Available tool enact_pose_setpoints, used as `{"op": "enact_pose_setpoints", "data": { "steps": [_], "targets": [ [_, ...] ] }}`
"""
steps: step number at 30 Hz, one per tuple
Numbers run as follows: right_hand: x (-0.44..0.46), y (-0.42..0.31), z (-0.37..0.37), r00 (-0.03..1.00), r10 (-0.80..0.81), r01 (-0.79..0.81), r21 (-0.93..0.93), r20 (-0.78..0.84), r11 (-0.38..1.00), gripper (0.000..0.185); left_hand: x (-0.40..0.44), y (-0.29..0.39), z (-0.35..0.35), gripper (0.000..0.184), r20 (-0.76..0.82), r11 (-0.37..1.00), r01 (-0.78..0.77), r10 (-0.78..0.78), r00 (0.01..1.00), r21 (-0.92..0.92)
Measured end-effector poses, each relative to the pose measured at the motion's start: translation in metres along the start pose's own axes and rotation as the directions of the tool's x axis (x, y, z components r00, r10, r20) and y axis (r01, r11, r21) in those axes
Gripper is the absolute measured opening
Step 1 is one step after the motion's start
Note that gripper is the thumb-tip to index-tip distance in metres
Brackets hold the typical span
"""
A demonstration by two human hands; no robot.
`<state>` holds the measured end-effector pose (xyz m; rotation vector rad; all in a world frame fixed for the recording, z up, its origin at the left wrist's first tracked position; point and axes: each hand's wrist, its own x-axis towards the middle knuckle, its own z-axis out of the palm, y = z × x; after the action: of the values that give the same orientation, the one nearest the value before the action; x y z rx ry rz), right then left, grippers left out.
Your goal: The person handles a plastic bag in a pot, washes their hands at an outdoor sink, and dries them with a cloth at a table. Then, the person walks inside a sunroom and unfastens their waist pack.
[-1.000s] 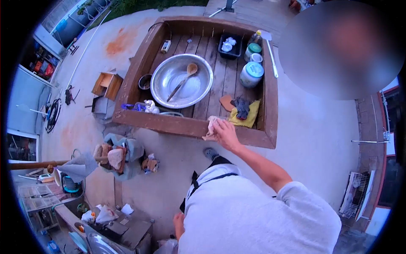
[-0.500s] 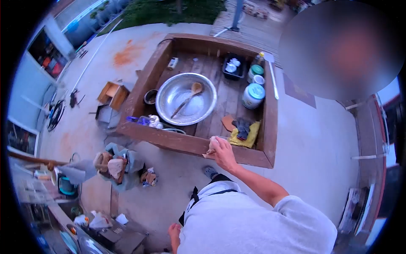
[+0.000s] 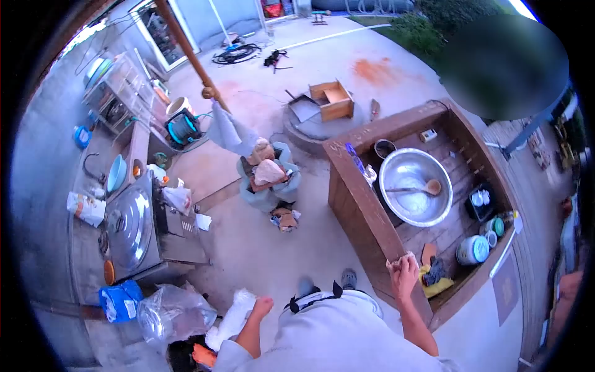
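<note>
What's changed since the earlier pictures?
The view has swung left, bringing more of the left arm and metal lid into sight. The right hand still holds the cloth on the box rim; the spoon stays in the bowl. Nothing grasped or released.

2 hands [image 3: 405,276], 1 mtl basin [image 3: 410,170], 1 wdn spoon [image 3: 432,186]

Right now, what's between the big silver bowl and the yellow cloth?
In the head view: bare planks, then a flat orange-brown piece beside the yellow cloth.
</note>
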<state>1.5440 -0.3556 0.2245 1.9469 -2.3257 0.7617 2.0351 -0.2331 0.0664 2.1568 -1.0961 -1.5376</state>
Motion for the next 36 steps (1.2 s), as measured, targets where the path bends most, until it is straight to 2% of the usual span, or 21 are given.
{"op": "enact_pose_setpoints", "data": {
  "steps": [1,3,5,7,10,16,18,19,21,25,30,31,33,34,36],
  "targets": [
    [0.000,0.000,-0.001,1.000,-0.024,0.024,0.012,-0.007,1.000,0.039,-0.006,-0.002,0.003,0.018,-0.021,1.000,-0.006,0.005,1.000,-0.017],
    [0.003,0.000,0.003,1.000,0.025,-0.025,0.021,-0.012,0.999,0.037,-0.014,-0.001,0.007,0.017,-0.062,0.999,0.038,-0.039,0.997,-0.014],
    [0.004,-0.001,0.004,0.998,0.057,-0.057,0.012,-0.016,0.998,0.035,-0.018,-0.008,0.006,0.017,0.012,0.993,0.027,-0.028,1.000,0.119],
    [0.004,-0.003,0.005,0.997,0.040,-0.040,-0.007,-0.065,0.999,0.034,-0.026,-0.007,0.008,0.018,-0.033,0.998,0.067,-0.067,0.997,-0.002],
    [0.003,0.000,0.013,0.993,0.055,-0.060,-0.042,-0.108,0.997,0.033,-0.023,-0.018,0.009,0.019,-0.092,0.997,0.029,-0.022,0.996,0.068],
    [0.005,-0.004,0.008,0.991,0.117,-0.120,-0.039,-0.068,0.992,0.031,-0.001,-0.028,0.002,0.019,-0.021,0.996,0.091,-0.090,0.996,0.021],
    [0.005,-0.005,0.007,0.989,0.134,-0.135,-0.018,-0.064,0.991,0.032,0.014,-0.039,0.002,0.019,-0.039,0.983,-0.088,0.095,0.995,0.164],
    [0.005,-0.005,0.007,0.989,0.133,-0.134,-0.017,-0.065,0.991,0.032,0.007,-0.021,-0.001,0.019,-0.040,0.982,-0.088,0.096,0.995,0.164],
    [0.004,-0.005,0.006,0.988,0.148,-0.149,-0.009,-0.049,0.989,0.033,-0.009,0.016,-0.008,0.022,-0.046,1.000,-0.019,0.019,0.999,-0.010],
    [0.005,-0.006,0.007,0.987,0.142,-0.141,0.023,-0.072,0.990,0.033,0.021,0.003,-0.005,0.026,-0.005,0.996,0.020,-0.021,1.000,-0.083],
    [0.006,-0.010,0.003,0.983,0.070,-0.075,-0.024,-0.169,0.997,0.029,0.029,0.003,0.004,0.025,-0.148,0.997,-0.068,0.072,0.986,0.031],
    [0.007,-0.010,0.004,0.983,0.071,-0.076,-0.022,-0.171,0.997,0.029,0.028,0.004,0.002,0.025,-0.149,0.997,-0.070,0.074,0.986,0.033],
    [0.007,-0.007,0.007,0.983,0.090,-0.093,-0.006,-0.157,0.996,0.028,0.024,0.010,-0.002,0.025,0.000,0.991,0.070,-0.071,0.998,0.110],
    [0.007,-0.006,0.007,0.983,0.092,-0.094,-0.006,-0.159,0.996,0.028,0.026,0.007,-0.002,0.025,0.001,0.991,0.068,-0.069,0.998,0.112],
    [0.007,-0.006,0.008,0.979,0.085,-0.090,-0.019,-0.183,0.996,0.028,0.023,-0.003,-0.001,0.026,-0.080,0.969,-0.002,0.023,0.997,0.247]
  ]
}}
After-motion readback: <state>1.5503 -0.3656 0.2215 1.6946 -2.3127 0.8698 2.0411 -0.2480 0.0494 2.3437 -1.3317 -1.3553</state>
